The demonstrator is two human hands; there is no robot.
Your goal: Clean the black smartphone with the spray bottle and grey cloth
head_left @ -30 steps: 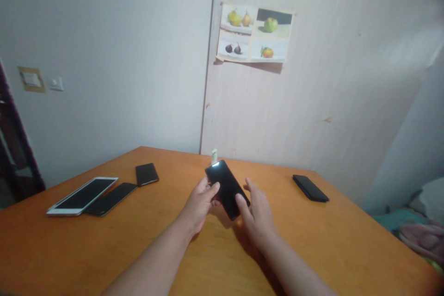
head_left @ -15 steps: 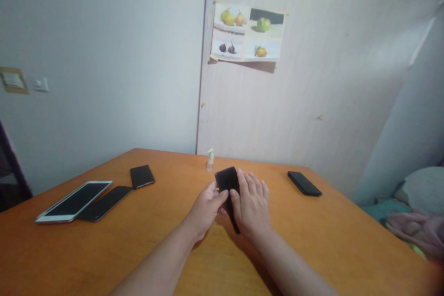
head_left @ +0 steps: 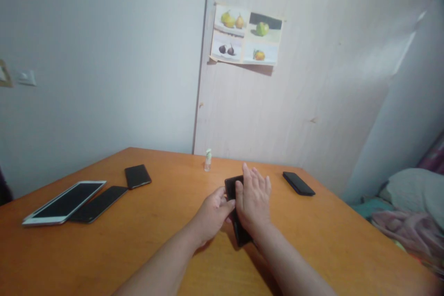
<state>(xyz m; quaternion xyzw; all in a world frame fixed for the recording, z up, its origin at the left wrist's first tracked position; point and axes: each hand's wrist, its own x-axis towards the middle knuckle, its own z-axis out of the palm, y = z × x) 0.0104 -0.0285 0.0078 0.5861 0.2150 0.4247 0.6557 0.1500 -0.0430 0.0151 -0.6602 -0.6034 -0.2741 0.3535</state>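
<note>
A black smartphone [head_left: 242,237] is held slightly above the table in front of me, tilted. My left hand [head_left: 212,212] is closed around its left edge, thumb on the front and fingers behind. Across the phone's dark face lies my right hand [head_left: 255,201], flat and with fingers stretched out, covering much of the right side. Beyond the hands stands a small clear spray bottle [head_left: 207,162] with a pale top.
To the left on the orange-brown table [head_left: 145,236] lie a white-framed tablet [head_left: 65,201], a dark phone [head_left: 100,203] beside it and a small black tablet [head_left: 138,176]. A black wallet-like case [head_left: 298,183] lies at the right. Bedding [head_left: 409,226] shows past the right edge.
My right hand has slid further over the phone's face and straightened its fingers. The phone has shifted slightly right and lower. My view has turned a little to the right.
</note>
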